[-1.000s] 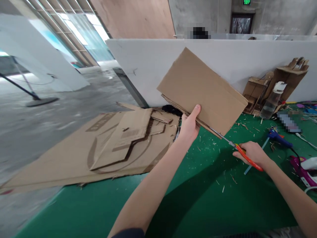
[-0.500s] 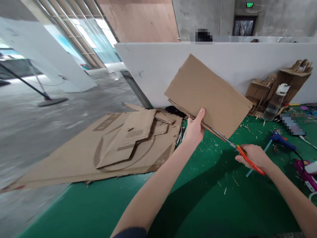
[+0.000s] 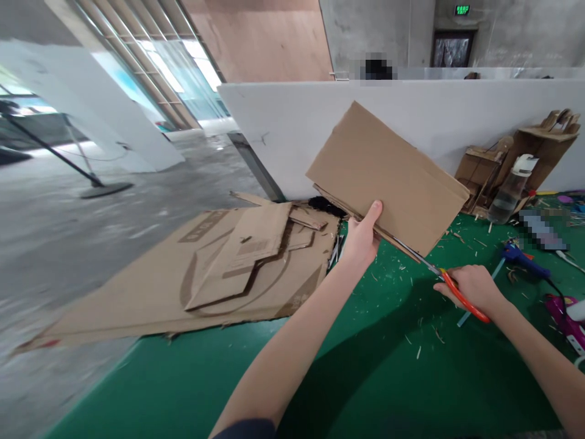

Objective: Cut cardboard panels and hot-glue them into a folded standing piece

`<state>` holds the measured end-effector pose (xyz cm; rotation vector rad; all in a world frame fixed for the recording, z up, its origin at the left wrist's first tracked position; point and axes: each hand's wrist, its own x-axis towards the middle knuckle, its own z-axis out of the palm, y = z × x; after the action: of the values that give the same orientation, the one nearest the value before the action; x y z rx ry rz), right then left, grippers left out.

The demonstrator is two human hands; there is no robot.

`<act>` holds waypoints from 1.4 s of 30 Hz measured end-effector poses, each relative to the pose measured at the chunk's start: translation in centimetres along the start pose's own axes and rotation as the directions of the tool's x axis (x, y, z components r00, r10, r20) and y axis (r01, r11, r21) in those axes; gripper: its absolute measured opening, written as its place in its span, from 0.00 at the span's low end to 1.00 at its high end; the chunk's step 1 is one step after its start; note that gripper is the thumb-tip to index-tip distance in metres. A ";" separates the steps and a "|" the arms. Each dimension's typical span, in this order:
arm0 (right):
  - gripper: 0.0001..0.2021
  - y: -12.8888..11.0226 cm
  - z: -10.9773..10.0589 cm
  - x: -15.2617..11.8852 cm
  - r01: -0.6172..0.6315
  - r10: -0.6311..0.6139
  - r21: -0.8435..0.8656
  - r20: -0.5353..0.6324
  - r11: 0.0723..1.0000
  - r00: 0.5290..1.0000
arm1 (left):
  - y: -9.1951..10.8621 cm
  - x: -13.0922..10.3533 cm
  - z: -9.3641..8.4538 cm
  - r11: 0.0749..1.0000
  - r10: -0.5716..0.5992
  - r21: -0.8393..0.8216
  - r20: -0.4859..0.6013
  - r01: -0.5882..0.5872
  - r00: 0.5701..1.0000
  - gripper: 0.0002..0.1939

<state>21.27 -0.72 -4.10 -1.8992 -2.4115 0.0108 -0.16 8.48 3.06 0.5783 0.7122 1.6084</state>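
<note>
My left hand (image 3: 364, 239) grips a brown piece of cardboard (image 3: 388, 177) by its lower edge, thumb on the near face, holding it tilted above the table. More cardboard layers show along that lower edge. In my right hand (image 3: 473, 288) is a pair of scissors (image 3: 461, 299) with orange handles. Their blades point up and left and lie along the lower right edge of the cardboard; how far they are parted I cannot tell. The fingers of my left hand behind the cardboard are hidden.
A large flat cardboard sheet (image 3: 119, 292) with smaller pieces on it covers the left of the green table (image 3: 183, 378). At right stand a water bottle (image 3: 512, 189), cardboard structures (image 3: 539, 146), a blue glue gun (image 3: 525, 259) and a purple power strip (image 3: 564, 320). A white partition (image 3: 283, 134) rises behind.
The whole view has shifted slightly, moving the scene a little to the right. Both hands keep their holds, with the scissors still at the cardboard's lower edge.
</note>
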 end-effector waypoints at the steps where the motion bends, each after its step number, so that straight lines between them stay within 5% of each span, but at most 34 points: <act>1: 0.27 0.0 0.0 0.0 -0.006 0.006 0.015 -0.004 1.000 1.000 | 0.0 0.0 0.0 1.000 0.003 0.001 0.001 -0.003 1.000 0.17; 12: 0.21 -0.5 -0.4 -0.4 -0.032 0.028 0.212 0.023 0.977 0.999 | -0.4 -0.8 0.4 0.999 0.037 0.000 0.030 -0.037 0.999 0.17; 42: 0.31 -1.3 0.8 -0.2 -0.065 0.058 -0.086 -0.083 0.994 0.995 | 0.0 -0.8 0.2 0.999 0.037 0.025 0.049 -0.038 0.998 0.17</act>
<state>20.06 -1.22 -4.85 -1.9694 -2.3375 -0.1682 0.06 7.70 3.22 0.6513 0.6910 1.6165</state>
